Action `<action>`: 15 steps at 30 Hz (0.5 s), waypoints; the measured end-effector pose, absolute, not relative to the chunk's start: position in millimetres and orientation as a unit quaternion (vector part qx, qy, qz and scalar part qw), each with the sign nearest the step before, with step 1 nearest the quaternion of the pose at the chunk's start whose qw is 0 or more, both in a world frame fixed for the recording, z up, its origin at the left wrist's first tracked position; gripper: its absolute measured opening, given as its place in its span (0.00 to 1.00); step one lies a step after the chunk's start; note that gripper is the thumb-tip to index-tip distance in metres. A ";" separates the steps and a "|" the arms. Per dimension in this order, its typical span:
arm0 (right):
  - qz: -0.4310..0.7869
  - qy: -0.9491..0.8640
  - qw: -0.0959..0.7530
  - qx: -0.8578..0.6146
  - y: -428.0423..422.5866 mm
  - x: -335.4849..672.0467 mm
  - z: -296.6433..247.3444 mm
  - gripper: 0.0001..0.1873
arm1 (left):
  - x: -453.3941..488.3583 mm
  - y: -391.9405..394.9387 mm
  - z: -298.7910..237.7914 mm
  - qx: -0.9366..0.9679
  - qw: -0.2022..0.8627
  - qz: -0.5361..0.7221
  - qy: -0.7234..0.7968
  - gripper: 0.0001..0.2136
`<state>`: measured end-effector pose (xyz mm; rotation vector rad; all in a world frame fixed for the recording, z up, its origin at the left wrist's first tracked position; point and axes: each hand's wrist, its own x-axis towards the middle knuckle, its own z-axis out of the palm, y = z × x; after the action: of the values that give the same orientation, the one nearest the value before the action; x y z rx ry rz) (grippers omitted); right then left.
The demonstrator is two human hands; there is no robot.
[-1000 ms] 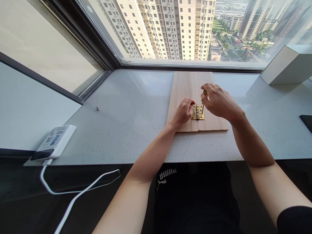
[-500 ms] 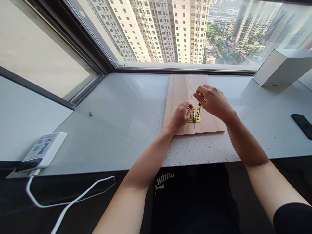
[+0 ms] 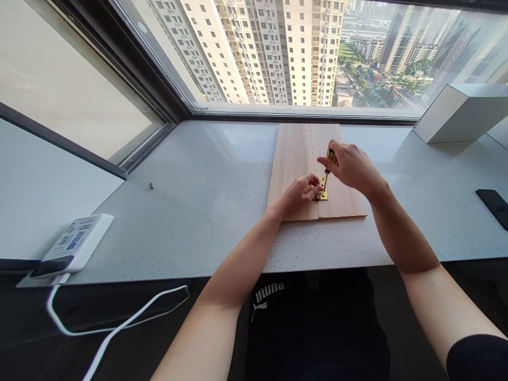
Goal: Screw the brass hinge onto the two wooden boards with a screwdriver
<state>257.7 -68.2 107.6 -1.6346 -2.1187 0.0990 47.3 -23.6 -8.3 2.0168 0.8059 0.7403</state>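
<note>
Two pale wooden boards (image 3: 292, 153) lie side by side on a speckled white counter (image 3: 214, 211) beneath a window (image 3: 278, 58); a brass hinge (image 3: 324, 196) spans their seam. The right hand (image 3: 352, 163) grips a screwdriver (image 3: 329, 155), tip at the hinge. The left hand (image 3: 298, 192) bends its fingers over the hinge; whether they pinch anything, one cannot tell. Rightward sit a white box (image 3: 448, 116) and black phone (image 3: 493, 205).

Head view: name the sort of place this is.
Probably a room high in a tall building: past the dark window frame stand tall buildings, with trees far below.
</note>
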 end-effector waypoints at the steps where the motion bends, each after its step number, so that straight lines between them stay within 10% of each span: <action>1: 0.046 -0.777 0.243 -0.579 -67.7 257.9 105.6 0.09 | 47.4 -24.2 -7.5 0.801 0.410 0.294 0.322 0.07; 15: 0.060 -0.830 0.236 -0.502 -70.4 260.9 106.2 0.19 | 50.0 -21.9 -13.8 0.806 0.404 0.297 0.315 0.08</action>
<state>260.9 -70.4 106.2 -1.3783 -2.2761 0.1651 50.0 -21.9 -13.8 2.0356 0.7954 0.7495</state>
